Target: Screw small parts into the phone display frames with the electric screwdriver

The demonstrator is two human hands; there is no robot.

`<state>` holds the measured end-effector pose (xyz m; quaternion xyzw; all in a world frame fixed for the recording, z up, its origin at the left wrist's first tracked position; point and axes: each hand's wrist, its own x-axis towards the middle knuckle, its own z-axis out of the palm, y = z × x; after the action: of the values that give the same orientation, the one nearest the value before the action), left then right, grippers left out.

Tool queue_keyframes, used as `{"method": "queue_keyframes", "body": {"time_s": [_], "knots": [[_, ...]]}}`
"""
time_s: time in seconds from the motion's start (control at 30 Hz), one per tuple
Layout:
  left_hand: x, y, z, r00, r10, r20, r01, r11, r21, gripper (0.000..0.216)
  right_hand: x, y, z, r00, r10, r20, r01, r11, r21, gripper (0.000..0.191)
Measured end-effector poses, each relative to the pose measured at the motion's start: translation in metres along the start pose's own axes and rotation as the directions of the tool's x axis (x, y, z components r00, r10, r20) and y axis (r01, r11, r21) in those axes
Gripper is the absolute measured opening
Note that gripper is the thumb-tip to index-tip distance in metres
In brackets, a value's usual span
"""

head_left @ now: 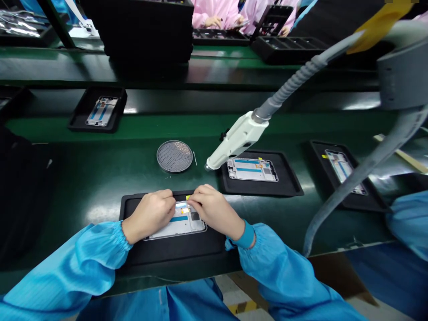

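Note:
A silver phone frame (pixel 183 226) with blue strips lies in a black tray (pixel 174 255) in front of me. My left hand (pixel 152 215) is over the frame's left part, its fingers curled together at the far long edge. Across from it, my right hand (pixel 214 209) covers the far right corner with thumb and forefinger pinched beside a small yellow tab (pixel 188 197). Whatever lies between the fingertips of either hand is too small or hidden. A blue band circles my right wrist.
A round dimpled dish (pixel 174 156) with tiny parts stands beyond my hands. A white screwdriver-like tool (pixel 237 136) hangs on a grey hose to its right. Other trays hold phone frames, at right (pixel 287 178), far right (pixel 363 196) and back left (pixel 117 122). People sit across the bench.

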<state>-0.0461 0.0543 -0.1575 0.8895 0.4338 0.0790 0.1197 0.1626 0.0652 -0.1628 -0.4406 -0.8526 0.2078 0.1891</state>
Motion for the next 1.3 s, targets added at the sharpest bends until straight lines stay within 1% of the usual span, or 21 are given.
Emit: {"method": "queue_keyframes", "body": {"time_s": [0.1,0.2,0.27,0.4,0.53,0.73,0.87,1.03,1.1,1.17,1.23,1.3], "knots": [[0.001,-0.003,-0.006,0.999,-0.009,0.039,0.010,0.999,-0.035,0.025,0.007,0.001,-0.006,0.994,0.077,0.082,-0.079,0.996,0.030,0.014],[0.002,-0.008,-0.012,0.998,-0.001,0.069,0.006,0.997,-0.074,0.023,0.013,0.004,-0.014,0.980,0.121,0.160,-0.135,0.988,0.078,0.010],[0.003,-0.010,-0.014,0.997,0.006,0.080,0.001,0.996,-0.094,0.023,0.015,0.006,-0.018,0.971,0.145,0.190,-0.168,0.980,0.107,0.010],[0.004,-0.011,-0.015,0.996,0.014,0.087,-0.003,0.993,-0.121,0.023,0.018,0.008,-0.024,0.959,0.178,0.221,-0.213,0.966,0.145,0.013],[0.003,-0.012,-0.015,0.996,0.021,0.086,-0.009,0.990,-0.144,0.022,0.020,0.008,-0.023,0.951,0.182,0.248,-0.226,0.961,0.161,0.014],[0.001,-0.013,-0.013,0.998,0.020,0.060,-0.010,0.987,-0.158,0.019,0.016,0.006,-0.021,0.951,0.209,0.228,-0.246,0.958,0.150,0.011],[0.002,-0.010,-0.010,0.999,0.030,0.023,-0.027,0.993,-0.118,0.023,0.013,0.007,-0.021,0.958,0.185,0.218,-0.217,0.967,0.134,0.012],[0.004,-0.005,-0.008,0.996,0.094,-0.010,-0.094,0.995,-0.032,0.025,0.010,0.007,-0.018,0.974,0.126,0.191,-0.150,0.982,0.116,0.014],[0.003,-0.004,-0.007,0.992,0.122,-0.043,-0.123,0.992,-0.011,0.026,0.007,0.006,-0.016,0.982,0.089,0.166,-0.107,0.988,0.108,0.017],[0.000,-0.003,-0.007,0.984,0.150,-0.101,-0.151,0.989,-0.002,0.024,0.003,0.004,-0.015,0.989,0.058,0.135,-0.071,0.993,0.099,0.019],[-0.006,0.000,-0.009,0.969,0.179,-0.167,-0.182,0.983,0.002,0.022,-0.001,-0.001,-0.014,0.998,0.014,0.067,-0.021,0.995,0.094,0.020],[-0.015,0.006,-0.013,0.945,0.203,-0.258,-0.210,0.978,-0.001,0.016,-0.007,-0.009,-0.015,0.994,-0.087,-0.064,0.093,0.990,0.105,0.016]]}}
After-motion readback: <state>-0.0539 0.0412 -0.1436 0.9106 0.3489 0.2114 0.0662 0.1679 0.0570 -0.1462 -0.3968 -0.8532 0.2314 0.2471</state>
